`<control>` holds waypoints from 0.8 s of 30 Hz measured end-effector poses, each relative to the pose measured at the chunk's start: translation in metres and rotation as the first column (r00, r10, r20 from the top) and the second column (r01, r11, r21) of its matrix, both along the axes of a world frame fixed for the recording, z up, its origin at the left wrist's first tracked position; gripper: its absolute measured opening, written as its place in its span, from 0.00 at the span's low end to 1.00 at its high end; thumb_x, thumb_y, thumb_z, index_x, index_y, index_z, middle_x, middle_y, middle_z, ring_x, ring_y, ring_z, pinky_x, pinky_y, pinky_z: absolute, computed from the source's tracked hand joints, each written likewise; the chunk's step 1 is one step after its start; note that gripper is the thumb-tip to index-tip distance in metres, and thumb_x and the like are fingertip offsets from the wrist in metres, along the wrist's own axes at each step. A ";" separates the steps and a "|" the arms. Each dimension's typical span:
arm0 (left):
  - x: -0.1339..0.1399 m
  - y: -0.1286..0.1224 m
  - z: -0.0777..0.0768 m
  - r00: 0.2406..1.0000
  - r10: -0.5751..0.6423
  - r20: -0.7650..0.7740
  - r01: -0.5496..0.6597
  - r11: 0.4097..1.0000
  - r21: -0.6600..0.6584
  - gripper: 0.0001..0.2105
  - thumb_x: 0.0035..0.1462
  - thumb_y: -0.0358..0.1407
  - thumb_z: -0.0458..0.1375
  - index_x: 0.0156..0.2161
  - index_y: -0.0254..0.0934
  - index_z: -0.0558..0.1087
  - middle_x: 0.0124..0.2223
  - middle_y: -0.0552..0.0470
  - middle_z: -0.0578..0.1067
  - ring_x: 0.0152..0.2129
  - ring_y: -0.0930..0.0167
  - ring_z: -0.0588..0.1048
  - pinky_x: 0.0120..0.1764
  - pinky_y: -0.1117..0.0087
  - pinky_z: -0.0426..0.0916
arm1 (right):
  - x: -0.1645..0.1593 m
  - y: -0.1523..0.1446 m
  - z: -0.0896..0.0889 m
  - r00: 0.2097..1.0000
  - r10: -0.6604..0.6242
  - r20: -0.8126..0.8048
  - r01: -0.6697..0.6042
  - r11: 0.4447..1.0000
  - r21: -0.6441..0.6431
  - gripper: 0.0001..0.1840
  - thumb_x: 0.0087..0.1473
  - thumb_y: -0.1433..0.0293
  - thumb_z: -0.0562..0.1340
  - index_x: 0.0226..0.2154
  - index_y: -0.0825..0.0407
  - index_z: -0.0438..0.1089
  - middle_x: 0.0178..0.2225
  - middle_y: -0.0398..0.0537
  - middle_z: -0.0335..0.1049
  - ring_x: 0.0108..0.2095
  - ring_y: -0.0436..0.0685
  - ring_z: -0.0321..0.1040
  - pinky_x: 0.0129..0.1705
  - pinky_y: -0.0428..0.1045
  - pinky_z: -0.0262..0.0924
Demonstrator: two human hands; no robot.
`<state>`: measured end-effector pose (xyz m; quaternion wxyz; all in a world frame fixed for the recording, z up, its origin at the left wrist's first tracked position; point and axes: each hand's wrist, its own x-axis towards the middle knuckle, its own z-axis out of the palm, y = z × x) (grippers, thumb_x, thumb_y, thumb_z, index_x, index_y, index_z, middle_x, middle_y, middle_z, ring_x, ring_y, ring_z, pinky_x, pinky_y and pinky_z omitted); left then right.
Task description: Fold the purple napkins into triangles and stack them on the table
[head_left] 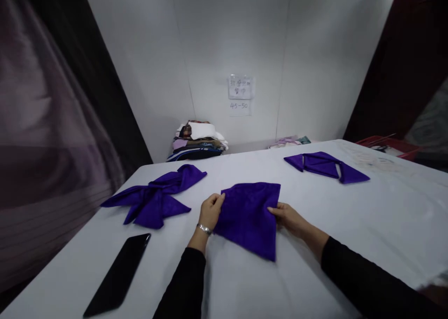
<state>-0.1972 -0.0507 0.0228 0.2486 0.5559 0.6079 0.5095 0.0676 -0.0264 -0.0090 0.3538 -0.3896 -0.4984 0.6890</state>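
A purple cloth (248,218), roughly square, is held up between my two hands over the white-covered table (241,291). My left hand (211,210) pinches its left edge near the upper corner. On the opposite side, my right hand (287,218) grips the right edge about midway, thumb in front and the other fingers behind the fabric. The lower right corner of the cloth hangs free. Left of my hands lies a crumpled pile of purple cloth (156,200). Farther off to the right is a folded purple cloth (325,165) with pointed ends.
A black flat tablet-like object (121,272) lies at the left front of the table. Stacked folded clothes (199,142) stand by the back wall. A red tray (402,146) sits beyond the far right edge. Paper signs (241,88) hang on the wall, and a curtain (45,123) hangs at left.
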 end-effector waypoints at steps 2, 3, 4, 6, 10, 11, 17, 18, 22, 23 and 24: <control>-0.009 0.004 -0.002 0.992 0.060 0.109 -0.052 0.996 -0.073 0.20 0.49 0.52 0.51 0.18 0.39 0.59 0.14 0.63 0.55 0.13 0.78 0.56 0.18 0.76 0.52 | 0.005 0.000 0.003 1.000 -0.015 0.012 0.015 1.000 -0.024 0.18 0.42 0.57 0.66 0.29 0.54 0.67 0.21 0.40 0.66 0.19 0.47 0.59 0.21 0.43 0.51; -0.014 0.006 -0.006 0.988 0.092 0.128 -0.079 0.992 -0.103 0.21 0.48 0.53 0.51 0.17 0.39 0.59 0.14 0.63 0.55 0.13 0.78 0.56 0.18 0.76 0.52 | 0.007 0.002 0.004 0.999 -0.025 0.022 0.026 0.999 -0.035 0.18 0.42 0.57 0.65 0.28 0.53 0.66 0.21 0.40 0.65 0.19 0.47 0.59 0.22 0.44 0.51; -0.018 0.008 -0.012 0.984 0.122 0.129 -0.106 0.986 -0.127 0.21 0.47 0.53 0.51 0.17 0.39 0.59 0.14 0.63 0.55 0.13 0.78 0.56 0.18 0.76 0.52 | 0.008 0.003 0.004 0.999 -0.037 0.033 0.039 0.998 -0.047 0.18 0.42 0.56 0.65 0.27 0.53 0.65 0.20 0.40 0.65 0.19 0.47 0.58 0.22 0.44 0.51; -0.025 0.011 -0.025 0.980 0.170 0.105 -0.152 0.974 -0.167 0.21 0.46 0.54 0.52 0.16 0.38 0.61 0.13 0.62 0.57 0.13 0.78 0.57 0.18 0.75 0.53 | 0.010 0.009 0.001 0.996 -0.067 0.060 0.071 0.996 -0.055 0.19 0.43 0.54 0.64 0.24 0.53 0.63 0.18 0.38 0.62 0.18 0.46 0.56 0.22 0.44 0.51; -0.030 0.015 -0.045 0.971 0.237 0.042 -0.223 0.951 -0.215 0.19 0.50 0.51 0.49 0.22 0.36 0.68 0.17 0.58 0.65 0.13 0.75 0.62 0.18 0.74 0.56 | 0.009 0.022 -0.008 0.972 -0.173 0.161 0.161 0.983 0.084 0.19 0.43 0.54 0.63 0.24 0.53 0.64 0.16 0.36 0.58 0.16 0.46 0.52 0.19 0.44 0.46; -0.030 0.014 -0.046 0.969 0.246 0.022 -0.236 0.947 -0.216 0.18 0.51 0.50 0.49 0.25 0.36 0.69 0.19 0.57 0.68 0.14 0.75 0.64 0.19 0.74 0.57 | 0.009 0.024 -0.009 0.963 -0.192 0.187 0.170 0.977 0.126 0.18 0.43 0.54 0.63 0.26 0.53 0.65 0.16 0.36 0.58 0.16 0.46 0.52 0.18 0.44 0.46; -0.015 0.007 -0.038 0.941 0.241 -0.237 -0.286 0.941 -0.179 0.11 0.49 0.44 0.56 0.33 0.39 0.72 0.35 0.52 0.73 0.29 0.71 0.71 0.33 0.71 0.62 | 0.009 0.027 -0.019 0.964 -0.172 0.204 0.140 0.977 0.161 0.22 0.44 0.57 0.63 0.40 0.52 0.66 0.19 0.35 0.59 0.15 0.44 0.49 0.16 0.44 0.42; -0.011 0.005 -0.036 0.917 0.215 -0.335 -0.288 0.939 -0.186 0.12 0.48 0.44 0.58 0.35 0.39 0.72 0.37 0.51 0.73 0.32 0.70 0.71 0.34 0.71 0.62 | 0.008 0.027 -0.021 0.966 -0.170 0.195 0.137 0.976 0.169 0.22 0.44 0.58 0.63 0.40 0.52 0.66 0.20 0.35 0.59 0.16 0.45 0.51 0.17 0.44 0.43; 0.000 0.002 -0.034 0.802 0.100 -0.589 -0.288 0.929 -0.233 0.07 0.50 0.40 0.57 0.34 0.41 0.72 0.37 0.53 0.70 0.32 0.72 0.70 0.32 0.72 0.60 | 0.007 0.029 -0.027 0.968 -0.127 0.217 0.080 0.973 0.215 0.15 0.43 0.59 0.64 0.28 0.54 0.67 0.19 0.37 0.60 0.19 0.47 0.55 0.22 0.45 0.48; 0.001 0.001 -0.035 0.799 0.093 -0.594 -0.278 0.933 -0.228 0.05 0.51 0.38 0.56 0.32 0.41 0.72 0.35 0.54 0.70 0.31 0.72 0.70 0.32 0.73 0.60 | 0.007 0.029 -0.027 0.966 -0.126 0.228 0.074 0.972 0.223 0.14 0.43 0.59 0.64 0.25 0.54 0.66 0.18 0.37 0.60 0.19 0.46 0.54 0.22 0.44 0.48; 0.000 0.001 -0.035 0.802 0.092 -0.590 -0.268 0.939 -0.218 0.04 0.52 0.37 0.56 0.31 0.40 0.71 0.34 0.55 0.70 0.30 0.73 0.70 0.31 0.73 0.59 | 0.006 0.029 -0.027 0.964 -0.132 0.230 0.078 0.970 0.230 0.15 0.42 0.59 0.64 0.23 0.53 0.65 0.18 0.37 0.60 0.19 0.46 0.53 0.21 0.44 0.47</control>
